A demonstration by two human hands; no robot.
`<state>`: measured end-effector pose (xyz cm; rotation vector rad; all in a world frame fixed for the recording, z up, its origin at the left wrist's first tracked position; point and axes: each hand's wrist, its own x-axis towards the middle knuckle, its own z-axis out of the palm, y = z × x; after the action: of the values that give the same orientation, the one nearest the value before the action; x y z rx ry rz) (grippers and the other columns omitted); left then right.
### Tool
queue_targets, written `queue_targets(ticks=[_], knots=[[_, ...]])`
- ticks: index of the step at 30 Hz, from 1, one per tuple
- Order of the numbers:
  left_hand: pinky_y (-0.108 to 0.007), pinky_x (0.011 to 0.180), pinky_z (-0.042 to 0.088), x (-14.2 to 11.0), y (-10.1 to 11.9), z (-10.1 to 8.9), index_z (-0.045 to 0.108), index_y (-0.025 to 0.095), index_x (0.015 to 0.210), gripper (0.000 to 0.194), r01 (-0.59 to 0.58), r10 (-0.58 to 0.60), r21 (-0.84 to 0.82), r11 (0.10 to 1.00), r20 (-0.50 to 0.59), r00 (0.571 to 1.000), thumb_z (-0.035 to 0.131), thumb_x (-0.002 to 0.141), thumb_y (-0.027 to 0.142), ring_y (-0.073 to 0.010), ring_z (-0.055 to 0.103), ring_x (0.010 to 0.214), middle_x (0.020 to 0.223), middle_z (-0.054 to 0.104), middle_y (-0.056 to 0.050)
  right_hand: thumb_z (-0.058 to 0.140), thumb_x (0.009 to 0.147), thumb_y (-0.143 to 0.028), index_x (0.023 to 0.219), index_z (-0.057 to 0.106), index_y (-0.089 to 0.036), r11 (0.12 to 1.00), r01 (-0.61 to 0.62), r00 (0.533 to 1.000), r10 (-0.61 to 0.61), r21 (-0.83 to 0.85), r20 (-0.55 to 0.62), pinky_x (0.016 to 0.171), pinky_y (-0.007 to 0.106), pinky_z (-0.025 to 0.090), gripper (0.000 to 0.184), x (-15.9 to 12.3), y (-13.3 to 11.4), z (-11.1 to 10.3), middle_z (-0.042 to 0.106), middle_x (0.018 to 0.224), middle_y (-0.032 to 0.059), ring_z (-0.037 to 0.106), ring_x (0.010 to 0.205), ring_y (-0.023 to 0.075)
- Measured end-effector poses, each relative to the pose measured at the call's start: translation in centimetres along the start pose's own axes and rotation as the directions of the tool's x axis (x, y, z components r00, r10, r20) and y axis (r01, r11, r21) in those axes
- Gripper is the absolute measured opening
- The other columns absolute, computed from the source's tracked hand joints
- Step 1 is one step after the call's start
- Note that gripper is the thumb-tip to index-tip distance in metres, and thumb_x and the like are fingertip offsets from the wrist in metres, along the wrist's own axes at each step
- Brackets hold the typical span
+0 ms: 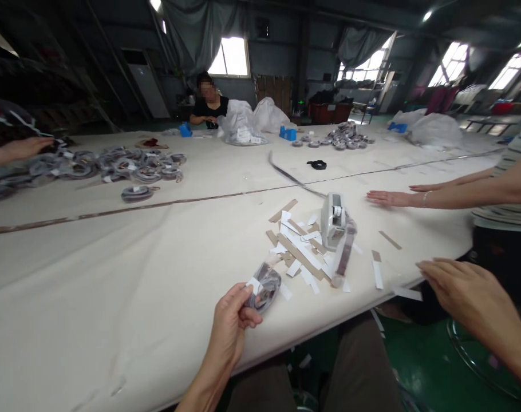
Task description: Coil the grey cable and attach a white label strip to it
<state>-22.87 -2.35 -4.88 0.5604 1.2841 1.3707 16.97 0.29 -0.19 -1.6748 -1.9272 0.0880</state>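
My left hand [235, 315] grips a coiled belt [267, 287] with a greyish sheen like clear plastic wrapping and a white paper tab under the thumb. It is held low over the table's near side. My right hand [466, 289] hangs in the air past the table edge, with fingers stretched out and nothing in them. Between the hands, a grey-white tape dispenser [332, 220] stands on the table. A flat brown strap in plastic [345, 252] lies against its right side. White and brown paper strips [301, 246] are scattered left of the dispenser.
Many wrapped coils [127, 163] are piled at the left, near another person's hand [26, 150]. A co-worker's hands [391, 198] rest over the table at right. Across the cream table [114, 274] are blue dispensers [288, 133], plastic bags [243, 123] and a seated person [211, 106].
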Motion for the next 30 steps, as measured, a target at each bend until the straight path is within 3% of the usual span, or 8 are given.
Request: queue_targets(ticks=[3, 6, 8, 12, 13, 18, 22, 30], knots=[[-0.014, 0.036, 0.03, 0.0, -0.9, 1.4, 0.058, 0.014, 0.072, 0.038, 0.026, -0.027, 0.009, 1.0, 0.065, 0.997, 0.078, 0.064, 0.045, -0.0054, 0.051, 0.035, 0.063, 0.062, 0.002, 0.046, 0.098, -0.039, 0.112, 0.069, -0.021, 0.957, 0.288, 0.953, -0.289, -0.021, -0.095, 0.097, 0.047, 0.049, 0.032, 1.8, -3.4, 3.8, 0.071, 0.113, 0.0105, 0.064, 0.109, 0.029], [-0.014, 0.035, 0.03, -0.3, -1.7, 2.5, 0.058, 0.014, 0.071, 0.038, 0.066, -0.068, 0.023, 0.998, 0.121, 0.99, 0.077, 0.064, 0.047, -0.0055, 0.05, 0.034, 0.062, 0.061, 0.003, 0.047, 0.1, -0.023, 0.116, 0.065, -0.019, 0.79, 0.61, 0.792, -0.609, -0.054, 0.042, 0.103, 0.048, 0.043, 0.025, 3.1, -7.7, 8.0, 0.069, 0.118, 0.0114, 0.056, 0.122, 0.0275], [-0.015, 0.034, 0.03, -0.3, -1.9, 2.4, 0.058, 0.015, 0.071, 0.039, 0.084, -0.088, 0.035, 0.996, 0.135, 0.987, 0.077, 0.064, 0.048, -0.0057, 0.049, 0.033, 0.062, 0.061, 0.003, 0.049, 0.098, -0.019, 0.104, 0.068, -0.018, 0.756, 0.642, 0.765, -0.622, -0.125, 0.168, 0.104, 0.051, 0.039, 0.019, 4.2, -8.0, 9.4, 0.071, 0.106, 0.0121, 0.059, 0.115, 0.0283], [-0.015, 0.034, 0.029, -0.1, -1.9, 1.0, 0.058, 0.015, 0.072, 0.04, 0.076, -0.081, 0.044, 0.996, 0.118, 0.99, 0.077, 0.065, 0.049, -0.0051, 0.049, 0.033, 0.064, 0.063, 0.002, 0.05, 0.09, -0.013, 0.081, 0.069, -0.014, 0.946, 0.129, 0.98, -0.075, -0.299, 0.184, 0.108, 0.06, 0.026, 0.021, 6.5, -2.0, 7.2, 0.07, 0.093, 0.0185, 0.061, 0.104, 0.0346], [-0.015, 0.034, 0.029, 0.0, -1.8, 0.6, 0.058, 0.014, 0.072, 0.039, 0.076, -0.08, 0.041, 0.996, 0.113, 0.99, 0.077, 0.065, 0.048, -0.0048, 0.048, 0.033, 0.065, 0.063, 0.002, 0.047, 0.087, -0.01, 0.077, 0.069, -0.012, 0.95, -0.004, 0.99, 0.049, -0.314, 0.135, 0.103, 0.067, 0.024, 0.024, 7.0, -0.2, 6.0, 0.069, 0.092, 0.0236, 0.06, 0.103, 0.0399], [-0.015, 0.033, 0.028, 0.3, -1.9, 1.2, 0.057, 0.015, 0.072, 0.039, 0.092, -0.095, 0.033, 0.995, 0.132, 0.987, 0.077, 0.065, 0.048, -0.0047, 0.046, 0.032, 0.063, 0.063, 0.001, 0.047, 0.083, -0.021, 0.074, 0.069, -0.012, 0.958, -0.264, 0.956, 0.275, -0.112, 0.102, 0.088, 0.063, 0.038, 0.025, 8.4, 3.4, 3.4, 0.068, 0.088, 0.0243, 0.061, 0.092, 0.0423], [-0.015, 0.033, 0.028, 0.2, -2.2, 2.5, 0.058, 0.015, 0.072, 0.038, 0.105, -0.11, 0.036, 0.994, 0.179, 0.978, 0.074, 0.067, 0.049, -0.005, 0.046, 0.03, 0.064, 0.063, 0.001, 0.051, 0.082, -0.048, 0.085, 0.072, -0.017, 0.901, -0.333, 0.938, 0.284, 0.279, 0.201, 0.075, 0.036, 0.049, 0.038, 9.6, 0.2, 6.9, 0.07, 0.088, 0.0102, 0.062, 0.082, 0.0252], [-0.015, 0.033, 0.028, -0.2, -2.2, 2.1, 0.058, 0.015, 0.072, 0.038, 0.111, -0.114, 0.031, 0.993, 0.151, 0.982, 0.076, 0.066, 0.048, -0.0043, 0.046, 0.031, 0.063, 0.06, 0.003, 0.069, 0.058, -0.057, 0.072, 0.072, -0.015, 0.631, -0.522, 0.852, 0.422, 0.574, 0.31, 0.056, 0.028, 0.038, 0.044, 12.8, -4.5, 11.1, 0.066, 0.079, 0.0084, 0.05, 0.065, 0.017]])
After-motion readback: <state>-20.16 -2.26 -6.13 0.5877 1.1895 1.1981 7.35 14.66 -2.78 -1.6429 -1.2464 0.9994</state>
